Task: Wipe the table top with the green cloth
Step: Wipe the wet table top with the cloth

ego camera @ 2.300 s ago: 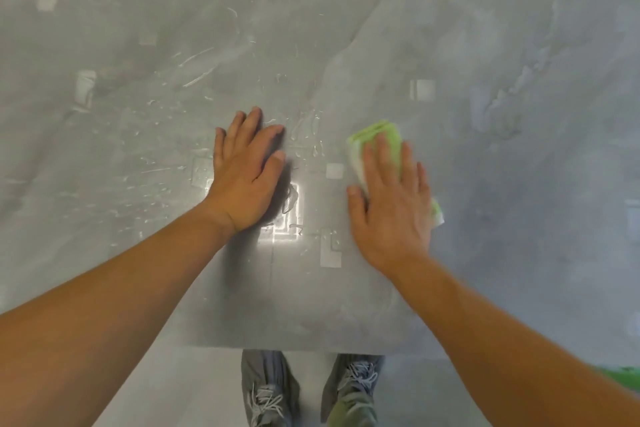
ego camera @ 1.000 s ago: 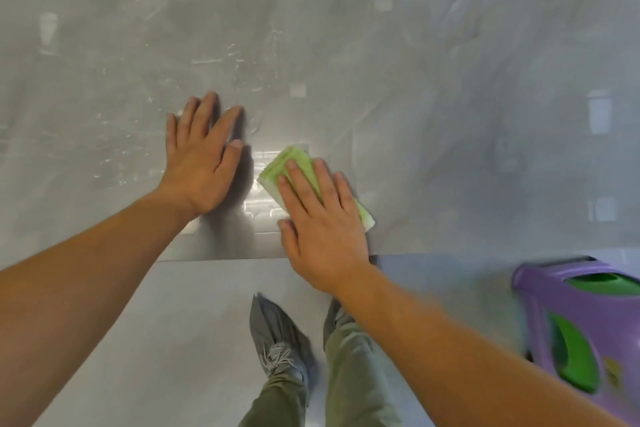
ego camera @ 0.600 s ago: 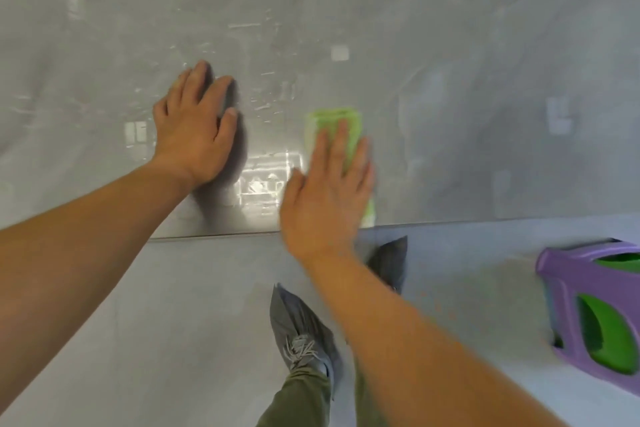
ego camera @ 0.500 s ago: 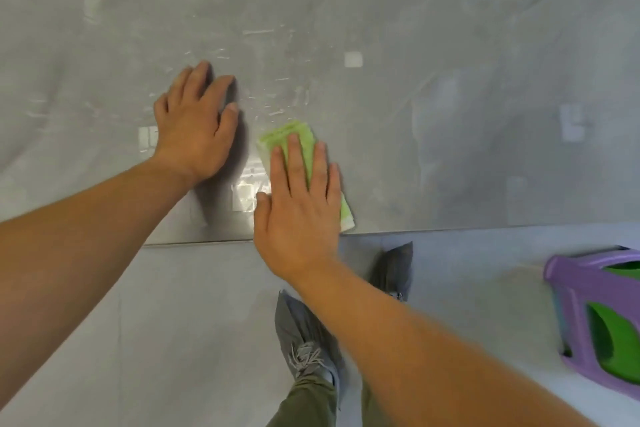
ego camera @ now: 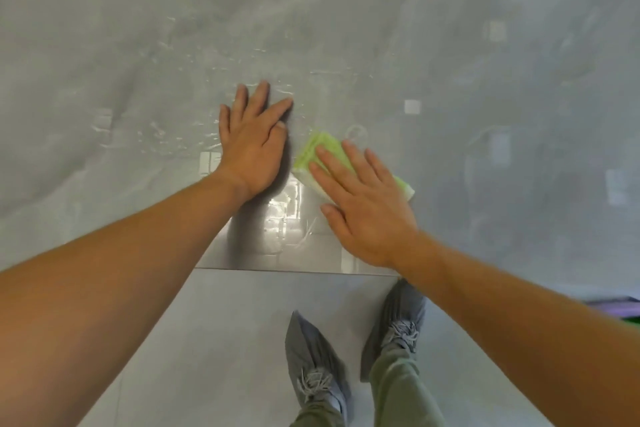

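Note:
A folded green cloth (ego camera: 320, 149) lies flat on the glossy grey table top (ego camera: 398, 28), a short way in from the near edge. My right hand (ego camera: 360, 204) presses down on it with fingers spread, covering most of it; only its far-left end and a right corner show. My left hand (ego camera: 254, 139) rests palm down on the table just left of the cloth, fingers apart, holding nothing. Wet streaks and droplets (ego camera: 180, 135) shine on the surface left of and beyond my left hand.
The table's near edge (ego camera: 294, 270) runs below my hands. Beneath it lies grey floor with my two feet in grey shoe covers (ego camera: 313, 367). A sliver of a purple and green container (ego camera: 616, 308) shows at the right edge, low down.
My right hand has slid the cloth back and forth near the table edge, ending angled up-left. The view shifted left, so the purple container has nearly left the frame. My left hand stayed planted.

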A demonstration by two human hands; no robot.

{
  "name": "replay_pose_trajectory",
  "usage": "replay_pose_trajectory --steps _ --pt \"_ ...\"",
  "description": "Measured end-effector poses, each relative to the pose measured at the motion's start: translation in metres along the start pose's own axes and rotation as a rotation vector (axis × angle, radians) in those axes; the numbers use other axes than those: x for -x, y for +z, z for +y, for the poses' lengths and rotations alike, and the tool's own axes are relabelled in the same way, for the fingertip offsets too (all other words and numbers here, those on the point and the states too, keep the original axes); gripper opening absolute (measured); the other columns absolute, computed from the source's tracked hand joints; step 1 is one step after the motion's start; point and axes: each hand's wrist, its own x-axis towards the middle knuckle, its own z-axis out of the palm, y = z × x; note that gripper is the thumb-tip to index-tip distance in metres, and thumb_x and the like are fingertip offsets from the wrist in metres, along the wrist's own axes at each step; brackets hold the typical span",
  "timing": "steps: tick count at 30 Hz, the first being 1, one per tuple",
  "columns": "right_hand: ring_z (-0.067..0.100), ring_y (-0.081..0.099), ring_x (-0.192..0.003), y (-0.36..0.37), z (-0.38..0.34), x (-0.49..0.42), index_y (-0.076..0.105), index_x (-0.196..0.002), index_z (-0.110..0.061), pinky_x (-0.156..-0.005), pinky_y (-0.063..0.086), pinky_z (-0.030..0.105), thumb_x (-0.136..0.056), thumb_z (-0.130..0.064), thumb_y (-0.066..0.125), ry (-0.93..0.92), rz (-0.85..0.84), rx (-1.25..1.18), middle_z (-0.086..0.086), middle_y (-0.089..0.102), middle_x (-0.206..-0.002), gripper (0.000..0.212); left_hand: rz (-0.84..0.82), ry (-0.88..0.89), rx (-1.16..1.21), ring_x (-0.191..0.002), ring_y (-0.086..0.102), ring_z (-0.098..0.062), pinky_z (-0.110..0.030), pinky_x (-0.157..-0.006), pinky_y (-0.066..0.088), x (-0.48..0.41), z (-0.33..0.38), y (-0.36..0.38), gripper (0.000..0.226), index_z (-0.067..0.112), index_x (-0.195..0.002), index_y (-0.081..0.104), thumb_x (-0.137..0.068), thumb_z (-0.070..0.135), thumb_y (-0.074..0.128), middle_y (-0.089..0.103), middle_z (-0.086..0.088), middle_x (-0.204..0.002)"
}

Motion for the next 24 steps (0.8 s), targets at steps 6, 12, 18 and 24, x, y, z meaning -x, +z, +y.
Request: replay_pose_trajectory --steps 6,12,18,24 --pt "0.038 0.011 -0.154 -0.036 0.106 -0.081 0.021 -0.16 -0.021 -0.124 0.007 0.049 -0.104 -0.042 0.027 0.499 0.142 -0.005 0.003 0.013 -0.169 0.06 -0.039 0.028 0.041 -0.153 -0.011 -0.021 -0.039 -0.118 -0.018 0.001 -0.005 -0.004 0.053 0.032 -0.151 0.038 -0.099 0.034 0.025 0.006 0.002 -0.168" --pt "0.034 0.011 -0.155 -0.005 0.035 -0.036 0.024 -0.159 -0.021 -0.125 0.012 0.052 -0.102 -0.049 0.027 0.067 0.069 0.043 0.001 0.017 -0.169 0.064 -0.034 0.036 -0.139 -0.153 -0.01 -0.027 -0.047 -0.119 -0.013 0.002 -0.001 0.0 0.053 0.031 -0.15 0.034 -0.098 0.038 0.028 0.006 -0.002 -0.168" --pt "0.039 0.019 -0.153 -0.037 0.123 -0.078 0.029 -0.157 -0.021 -0.123 0.014 0.051 -0.099 -0.048 0.024 0.209 0.096 0.048 0.005 0.023 -0.167 0.064 0.004 0.097 -0.272 -0.154 -0.006 -0.03 -0.053 -0.12 -0.01 -0.024 0.0 -0.007 0.049 0.029 -0.149 0.035 -0.101 0.04 0.033 0.006 -0.009 -0.168" --pt "0.038 0.006 -0.154 -0.038 0.107 -0.125 0.019 -0.16 -0.018 -0.125 0.006 0.051 -0.098 -0.055 0.022 0.472 0.177 -0.038 0.005 0.012 -0.169 0.072 0.034 0.077 -0.311 -0.154 -0.006 -0.031 -0.055 -0.12 -0.008 -0.087 -0.002 -0.023 0.057 0.028 -0.153 0.029 -0.099 0.047 0.026 0.004 -0.011 -0.168"
